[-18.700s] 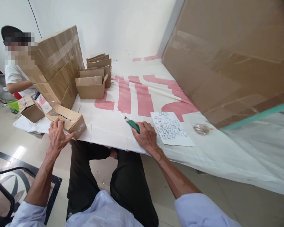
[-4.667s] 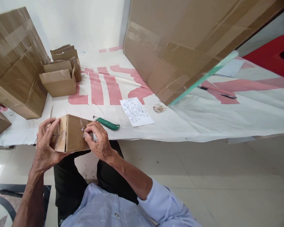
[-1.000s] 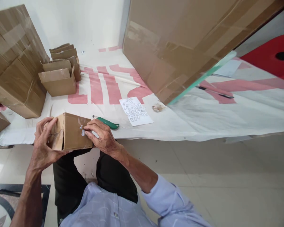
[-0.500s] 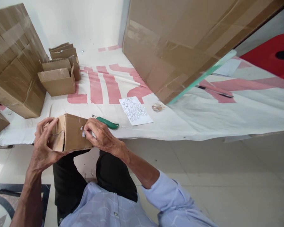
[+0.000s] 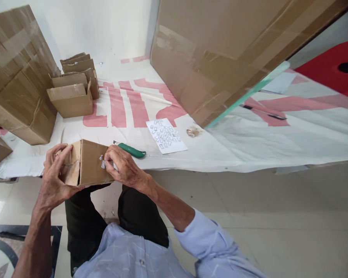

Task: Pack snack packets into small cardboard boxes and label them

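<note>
A small brown cardboard box [image 5: 92, 162] is held over the front edge of the cloth-covered table. My left hand [image 5: 55, 170] grips its left end, fingers on top and thumb below. My right hand [image 5: 120, 164] is closed in a pinch at the box's right side, touching a small white paper piece [image 5: 103, 164] on the box face. A second small pale scrap [image 5: 101, 157] sticks just above it. Behind my right hand lies a green-handled cutter [image 5: 132, 150]. A white sheet [image 5: 166, 136] covered with small drawn or cut shapes lies to its right.
Several open small boxes [image 5: 72, 100] stand at the back left beside a large taped carton [image 5: 23, 77]. Another large carton [image 5: 220, 54] leans at the right. A crumpled tape ball [image 5: 193, 131], a dark pen-like tool [image 5: 263, 112] and a red stool [image 5: 333, 69] are also in view.
The box and both hands have shifted very slightly to the right. The grip on the box and the right-hand pinch are otherwise the same.
</note>
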The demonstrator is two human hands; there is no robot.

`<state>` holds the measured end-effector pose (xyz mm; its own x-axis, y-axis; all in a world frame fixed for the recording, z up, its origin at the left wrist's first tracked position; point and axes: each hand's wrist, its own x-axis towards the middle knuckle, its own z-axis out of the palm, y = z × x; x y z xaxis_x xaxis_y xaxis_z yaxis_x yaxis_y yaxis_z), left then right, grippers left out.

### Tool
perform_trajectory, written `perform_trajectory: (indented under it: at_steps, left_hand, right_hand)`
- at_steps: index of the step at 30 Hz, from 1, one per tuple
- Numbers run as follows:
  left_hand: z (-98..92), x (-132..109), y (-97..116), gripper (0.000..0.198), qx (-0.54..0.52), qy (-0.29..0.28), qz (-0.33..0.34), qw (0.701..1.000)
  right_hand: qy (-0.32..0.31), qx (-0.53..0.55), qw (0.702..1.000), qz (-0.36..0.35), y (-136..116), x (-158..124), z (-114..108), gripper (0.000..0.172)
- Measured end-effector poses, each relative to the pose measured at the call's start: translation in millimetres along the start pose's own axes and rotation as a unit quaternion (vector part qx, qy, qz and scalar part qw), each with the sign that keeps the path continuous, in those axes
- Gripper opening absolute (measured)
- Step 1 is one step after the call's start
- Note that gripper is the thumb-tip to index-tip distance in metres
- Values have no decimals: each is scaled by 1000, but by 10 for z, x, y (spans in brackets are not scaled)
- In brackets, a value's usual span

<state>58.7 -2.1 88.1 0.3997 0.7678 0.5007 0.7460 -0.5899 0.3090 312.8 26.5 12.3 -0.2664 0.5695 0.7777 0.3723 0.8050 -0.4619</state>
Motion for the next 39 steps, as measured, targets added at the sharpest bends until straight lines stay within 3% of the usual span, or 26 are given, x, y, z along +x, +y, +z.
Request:
perform_trajectory:
  at_steps: [10, 15, 19, 25, 32, 39]
  left_hand:
    - [-8, 3, -12, 95, -4, 1, 11, 1000]
    - [-21, 7, -35, 97, -1, 1, 1, 1000]
    - [-24, 2, -58, 97, -9, 2, 5, 1000]
    - [-14, 0, -53, 96, -8, 12, 17, 1000]
    - [0, 12, -10, 95, -5, 21, 22, 1000]
    - [-29, 11, -18, 99, 2, 0, -2, 1000]
  right_hand:
    - [16, 23, 999, 21, -37, -36, -8, 23]
    - [55, 51, 997, 32, -32, -81, -5, 11]
    - [57, 36, 997, 40, -44, -121, 5, 18]
    - [78, 43, 996, 27, -59, -91, 29, 12]
    - [49, 79, 993, 73, -69, -52, 34, 17]
    - [63, 103, 990, 71, -141, -67, 37, 16]
